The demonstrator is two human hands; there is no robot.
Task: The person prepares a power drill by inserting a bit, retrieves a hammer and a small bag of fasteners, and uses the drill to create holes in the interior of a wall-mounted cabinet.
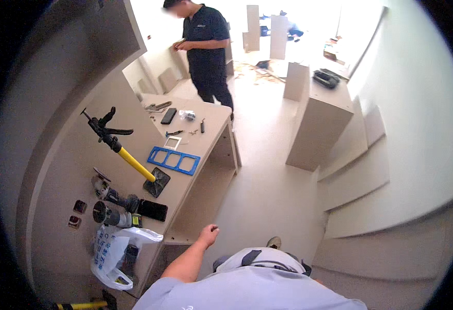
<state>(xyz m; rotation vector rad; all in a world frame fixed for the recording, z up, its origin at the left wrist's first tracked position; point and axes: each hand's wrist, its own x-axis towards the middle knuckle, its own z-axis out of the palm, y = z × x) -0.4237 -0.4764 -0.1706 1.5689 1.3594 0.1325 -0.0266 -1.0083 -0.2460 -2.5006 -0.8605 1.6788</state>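
Left of centre in the frame: judge toppling possible for the tall yellow-tubed prop with black trigger handle (133, 161), from a knock by a swinging forearm. Lower left: possible dragging-off of the crumpled white plastic bag (106, 253), from a snagged sleeve; likewise of the flat black rectangular phone (152, 210), on the worktop near its edge.

Room and surface, by size: noted pale smooth floor (260, 181) at centre; long beige worktop (213, 119) at left, cluttered; beige boards (361, 175) along right wall; beige box cabinet (317, 129), right of centre; co-worker in dark clothes (206, 46) at top; blue three-window plastic frame (179, 161) on worktop.

Lower centre: left hand (209, 235) nearest to worktop, fingers curled; cannot tell whether pinching anything. Right hand: not visible.
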